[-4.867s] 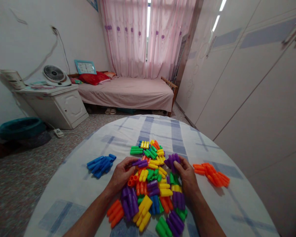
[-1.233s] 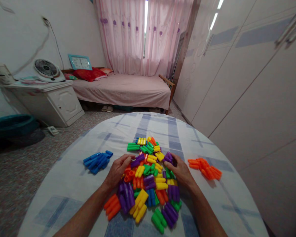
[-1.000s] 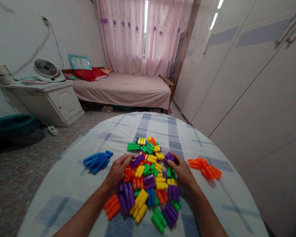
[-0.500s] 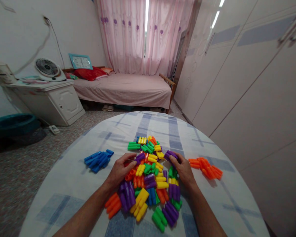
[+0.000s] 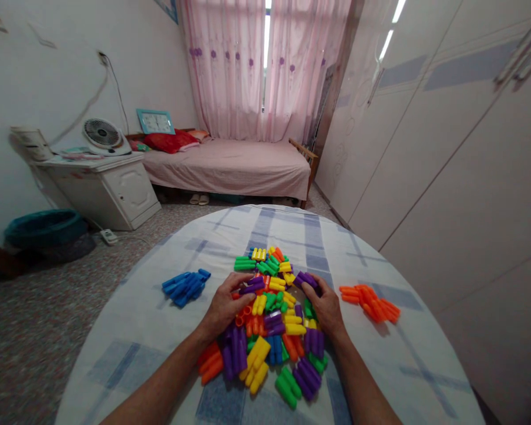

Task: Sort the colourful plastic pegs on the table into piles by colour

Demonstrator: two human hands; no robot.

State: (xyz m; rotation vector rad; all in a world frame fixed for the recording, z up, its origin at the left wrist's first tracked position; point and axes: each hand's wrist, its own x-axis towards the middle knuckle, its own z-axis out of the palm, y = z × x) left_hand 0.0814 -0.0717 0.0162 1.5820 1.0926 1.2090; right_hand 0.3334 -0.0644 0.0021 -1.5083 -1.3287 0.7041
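Note:
A mixed heap of plastic building blocks, shaped like joined tubes, lies on the round table. My left hand (image 5: 228, 302) is at the heap's left side, its thumb and fingers closed round a purple block (image 5: 253, 285). On the opposite side, my right hand (image 5: 327, 304) grips another purple block (image 5: 305, 278) between thumb and fingers. Yellow blocks (image 5: 277, 284), green blocks (image 5: 274, 302) and orange blocks (image 5: 254, 324) lie between the two hands. Closer to me are a large yellow block (image 5: 257, 354) and purple blocks (image 5: 235, 351). My fingers partly cover both held blocks.
A separate pile of blue blocks (image 5: 186, 287) sits left of my left hand. Orange blocks (image 5: 371, 302) form another pile at the right. A checked cloth (image 5: 159, 354) covers the table. Beyond stand a bed (image 5: 230, 168), a white cabinet (image 5: 137, 192) and a wardrobe (image 5: 446, 177).
The camera view has shifted slightly. More of the purple block in my left hand shows now, turned lengthwise. My right hand still holds its purple block in nearly the same place.

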